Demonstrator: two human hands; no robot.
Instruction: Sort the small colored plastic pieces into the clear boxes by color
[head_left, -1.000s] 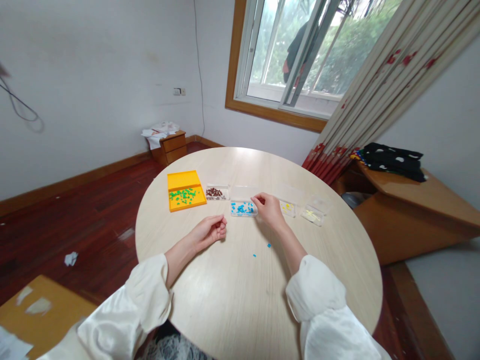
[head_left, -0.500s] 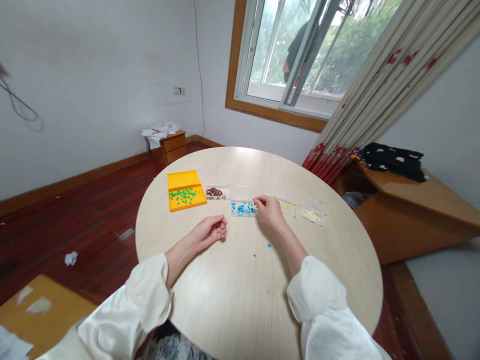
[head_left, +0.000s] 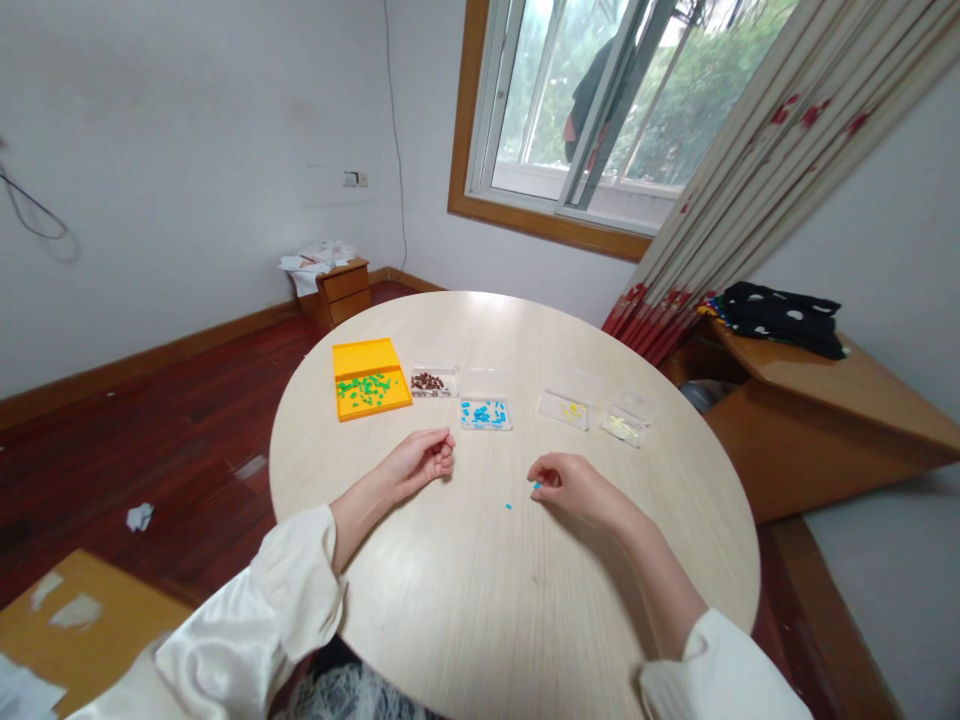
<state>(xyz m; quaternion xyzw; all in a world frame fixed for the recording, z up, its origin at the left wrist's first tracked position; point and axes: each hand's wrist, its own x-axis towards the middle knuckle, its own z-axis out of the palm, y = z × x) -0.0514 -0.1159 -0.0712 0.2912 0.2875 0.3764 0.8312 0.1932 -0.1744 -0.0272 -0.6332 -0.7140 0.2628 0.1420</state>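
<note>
My right hand [head_left: 566,487] is low over the table, thumb and fingertips closed around a small flat blue piece [head_left: 537,486] on the tabletop. Left of it lies a second, smaller blue piece [head_left: 508,506], untouched. My left hand [head_left: 421,462] rests on its side on the table with curled fingers, and nothing shows in them. Just beyond both hands stands a clear plastic box [head_left: 487,428] with its lid open, holding several blue pieces [head_left: 486,413].
On the round table [head_left: 450,600], an open yellow case [head_left: 367,355] holds green pieces. A clear box [head_left: 450,383] holds brown pieces. Two more clear boxes, one with yellow pieces [head_left: 576,409], one with pale pieces [head_left: 622,428], stand at the right.
My right hand has come back from the right edge of the blue pieces' box, toward me, to the loose blue piece. My left hand stays in place.
</note>
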